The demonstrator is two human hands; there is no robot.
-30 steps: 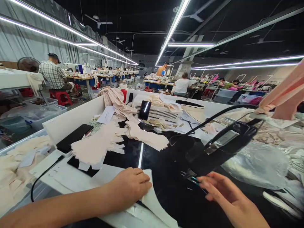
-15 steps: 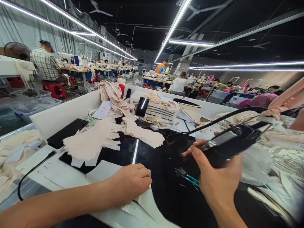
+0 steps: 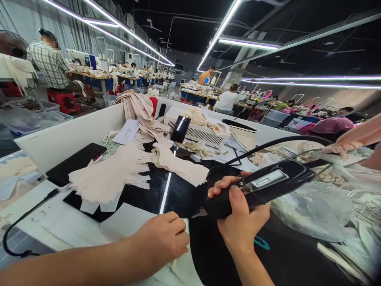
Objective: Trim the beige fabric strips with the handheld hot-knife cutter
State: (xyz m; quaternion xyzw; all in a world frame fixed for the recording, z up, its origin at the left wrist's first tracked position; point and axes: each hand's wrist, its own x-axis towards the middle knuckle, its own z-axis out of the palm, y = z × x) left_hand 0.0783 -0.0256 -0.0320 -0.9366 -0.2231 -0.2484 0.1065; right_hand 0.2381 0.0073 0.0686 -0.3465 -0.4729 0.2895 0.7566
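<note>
Head view: our R hand point(image 3: 245, 222) wraps round the blk handheld tool point(image 3: 275, 180), approx 4 o'clock; L hand point(image 3: 165, 238) curls over wht sheet point(image 3: 187, 267) near 7, can't tell if gripping. We'd best hold firm, cord point(image 3: 297, 138) clear.

At right, a black handheld tool point(image 3: 282, 186) has a smooth, plastic-looking body with a soft sheen and a shiny, metal-looking plate point(image 3: 266, 180). The tabletop point(image 3: 184, 194) is glossy black, mirroring a bright streak of light. At left lie pale peach cloth pieces point(image 3: 102, 171), matt; beyond them, a white paper slip point(image 3: 126, 132) and softly folded fabric point(image 3: 139, 111). Farther off, an upright phone point(image 3: 180, 129) looks glassy and reflective. At far right, a clear plastic bag point(image 3: 315, 210) is thin, crinkled and shiny.
</note>
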